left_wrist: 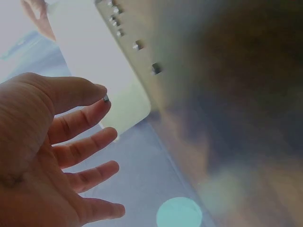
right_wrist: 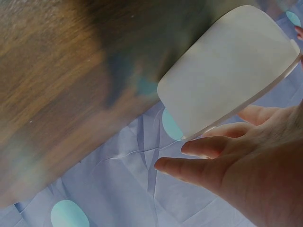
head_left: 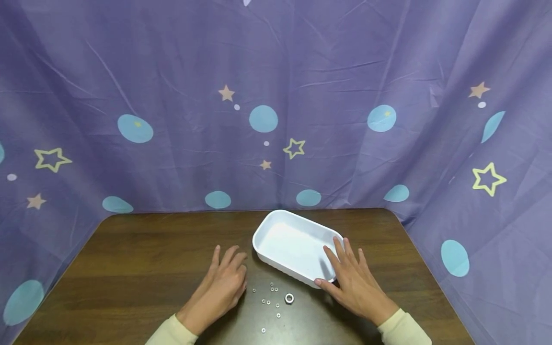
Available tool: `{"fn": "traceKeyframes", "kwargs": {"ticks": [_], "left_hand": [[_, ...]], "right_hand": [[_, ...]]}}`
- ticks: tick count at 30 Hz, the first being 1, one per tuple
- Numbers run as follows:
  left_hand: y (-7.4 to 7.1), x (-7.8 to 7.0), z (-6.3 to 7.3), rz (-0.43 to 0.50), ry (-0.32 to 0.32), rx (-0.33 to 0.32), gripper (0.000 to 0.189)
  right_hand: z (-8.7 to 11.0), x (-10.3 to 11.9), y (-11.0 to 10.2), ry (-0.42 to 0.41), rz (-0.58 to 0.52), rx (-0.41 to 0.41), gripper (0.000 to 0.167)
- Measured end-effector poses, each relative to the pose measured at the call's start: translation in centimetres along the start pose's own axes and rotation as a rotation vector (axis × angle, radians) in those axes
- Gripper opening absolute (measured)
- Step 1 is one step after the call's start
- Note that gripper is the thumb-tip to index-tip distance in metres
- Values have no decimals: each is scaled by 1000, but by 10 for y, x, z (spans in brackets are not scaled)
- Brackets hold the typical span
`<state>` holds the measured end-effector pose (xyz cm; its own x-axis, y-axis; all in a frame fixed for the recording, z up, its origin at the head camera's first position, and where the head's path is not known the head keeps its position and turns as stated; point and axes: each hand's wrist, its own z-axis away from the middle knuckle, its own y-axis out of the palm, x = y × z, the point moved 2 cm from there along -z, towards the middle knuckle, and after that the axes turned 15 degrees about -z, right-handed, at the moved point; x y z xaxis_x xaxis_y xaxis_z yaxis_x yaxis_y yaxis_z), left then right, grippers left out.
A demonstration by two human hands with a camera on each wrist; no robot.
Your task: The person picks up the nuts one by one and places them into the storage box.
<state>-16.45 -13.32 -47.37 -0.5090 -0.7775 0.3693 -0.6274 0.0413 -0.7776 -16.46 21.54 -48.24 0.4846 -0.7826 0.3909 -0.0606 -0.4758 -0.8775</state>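
Left hand pinched a tiny nut with thumb and fingertip, likely because it was so small. Right hand, fingers spread, touched the tray, maybe to steady it. Other nuts lay beside the tray on the desk.

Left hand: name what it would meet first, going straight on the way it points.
Probably the white tray, at its left end; the left hand might pass above it, as height is unclear.
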Motion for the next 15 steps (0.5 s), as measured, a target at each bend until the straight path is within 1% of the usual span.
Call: {"fn": "traceKeyframes", "kwargs": {"ticks": [7,12,15], "left_hand": [[-6,2,-18,23,-19,-27,23],[-6,1,-31,16,-14,-60,22],[-6,0,-38,9,-10,-65,24]], "right_hand": [[1,-2,0,26,-4,-9,90],[2,-4,-2,27,15,-32,94],[2,-6,-2,32,21,-35,95]]}}
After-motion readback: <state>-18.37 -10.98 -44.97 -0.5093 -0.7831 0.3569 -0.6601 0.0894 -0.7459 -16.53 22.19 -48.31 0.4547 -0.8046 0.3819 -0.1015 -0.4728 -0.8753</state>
